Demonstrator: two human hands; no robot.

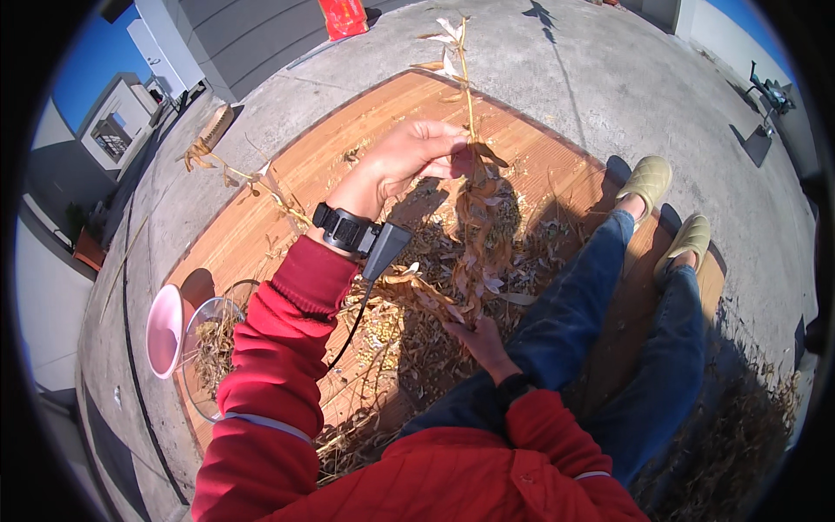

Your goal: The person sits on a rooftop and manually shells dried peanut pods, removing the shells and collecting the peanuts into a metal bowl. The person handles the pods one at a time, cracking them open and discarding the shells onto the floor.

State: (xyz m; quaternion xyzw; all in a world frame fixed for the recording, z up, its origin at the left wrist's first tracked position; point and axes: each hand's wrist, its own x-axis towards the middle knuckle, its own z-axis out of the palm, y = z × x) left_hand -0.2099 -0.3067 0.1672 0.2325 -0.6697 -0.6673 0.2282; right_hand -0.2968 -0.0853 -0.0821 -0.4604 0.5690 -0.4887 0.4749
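My left hand (424, 153) is raised and pinches the stem of a dried bean plant (476, 222), its brown pods hanging down toward me. Lower down, my right hand (483, 342) grips the base of dried plant stalks beside my thigh. A second dried stalk (280, 202) sticks out to the left behind my left wrist. Under both hands, loose yellow beans (381, 333) and dry husks (430, 352) are spread over a wood-patterned mat (326, 156). My fingers partly hide the stems.
At the mat's left edge stand a pink bowl (165, 331) and a clear container (196, 385) with dry plant scraps. My legs in jeans (577, 293) stretch across the right side. A brush (217, 125) and a red bag (344, 18) lie on the concrete beyond.
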